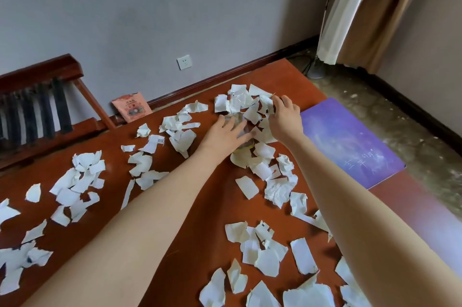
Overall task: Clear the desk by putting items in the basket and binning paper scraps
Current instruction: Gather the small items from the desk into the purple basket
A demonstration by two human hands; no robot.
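1. Red-brown wood under both bare forearms: the desk [207,206], strewn almost everywhere with torn white paper scraps [77,181].
2. Left hand [225,135]: palm down, fingers spread and almost straight, laid over something clear and blurred [237,120] among the paper. Not possible to tell what this clear thing is.
3. Right hand [285,119]: just beside the left one, on its right and a little farther from the body. Fingers bent down into the far pile [240,101] of scraps, touching the paper. Fingertips partly hidden, so cannot tell whether pinching any piece or only resting there.
4. Between the two hands and just nearer than them: more crumpled scraps, some touching the left thumb.
5. Left of the left hand: loose groups of scraps, first near, then well apart, reaching the left border of the view.
6. Nearer than both wrists, between and beside the forearms: flatter pieces, lying single or overlapping.
7. Right of the right hand, near: a purple mat [350,141] with pale writing, flat at the desk's right side.
8. Beyond the left hand, against the grey wall: a pink packet [131,106], leaning; above it a white wall socket [184,62]; farther left a dark wooden chair [37,106].
9. Beyond the right hand, well apart, in the room corner: a curtain [362,6] hanging down to the floor.
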